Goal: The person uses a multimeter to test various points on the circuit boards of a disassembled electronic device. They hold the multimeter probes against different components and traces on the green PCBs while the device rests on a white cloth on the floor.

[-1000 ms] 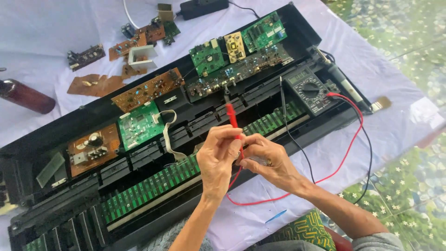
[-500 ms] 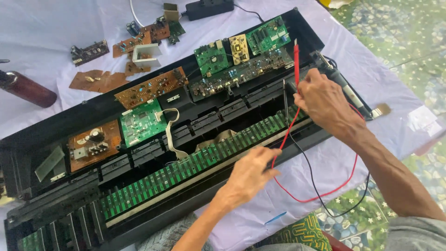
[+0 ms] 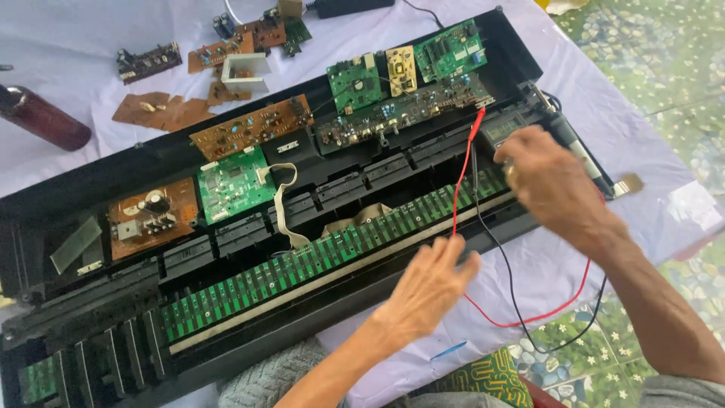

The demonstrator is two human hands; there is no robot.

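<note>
Right hand [image 3: 555,185] grip curled over multimeter [image 3: 504,128], red probe [image 3: 470,147] beside, left hand [image 3: 430,283] spread, empty.

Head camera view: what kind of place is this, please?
Probably an informal electronics repair spot on a floor: an opened long black keyboard case lies on white cloth over green flowered floor tiles, with loose brown circuit boards beside it.

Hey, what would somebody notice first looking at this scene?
A long black opened keyboard case runs diagonally across the white cloth, packed with green circuit boards. At its right end the right hand rests over a multimeter, with a red test lead beside it. The left hand hovers open near the front edge.
</note>
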